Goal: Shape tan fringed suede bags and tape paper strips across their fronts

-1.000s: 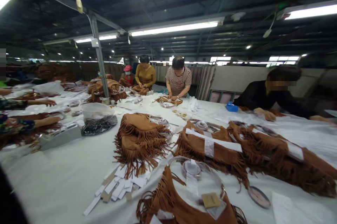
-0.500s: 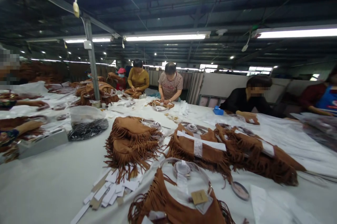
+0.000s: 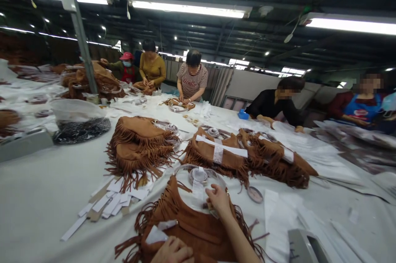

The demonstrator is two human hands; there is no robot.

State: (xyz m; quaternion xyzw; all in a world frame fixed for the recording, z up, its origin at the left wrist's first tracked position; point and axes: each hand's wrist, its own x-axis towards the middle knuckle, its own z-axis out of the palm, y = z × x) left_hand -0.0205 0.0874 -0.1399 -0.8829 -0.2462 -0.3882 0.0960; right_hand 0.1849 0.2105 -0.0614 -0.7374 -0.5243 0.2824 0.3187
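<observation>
A brown suede-like fringed handbag (image 3: 198, 226) lies in front of me, its upper edge curved and its strap rolled up and wrapped in clear film (image 3: 198, 176). My left hand (image 3: 173, 250) is on the bag's lower left part, fingers curled against it, partly cut off by the frame's bottom edge. Over the bag's upper right edge reaches my right hand (image 3: 219, 200). Its fingers are bent together near the strap's end and cover the spot of the tag; what they hold is hidden. White paper or wrapping (image 3: 157, 234) sticks out at the bag's left.
More fringed bags (image 3: 140, 139) lie beyond, some with white paper bands (image 3: 221, 146). Paper strips (image 3: 113, 203) are heaped at left. A grey device (image 3: 307, 246) stands at lower right, a round strap loop (image 3: 255, 194) nearby. Co-workers (image 3: 192, 77) work across the table.
Both my hands have come into view over the near bag. The right now covers the tan tag. My view has tilted down and turned right.
</observation>
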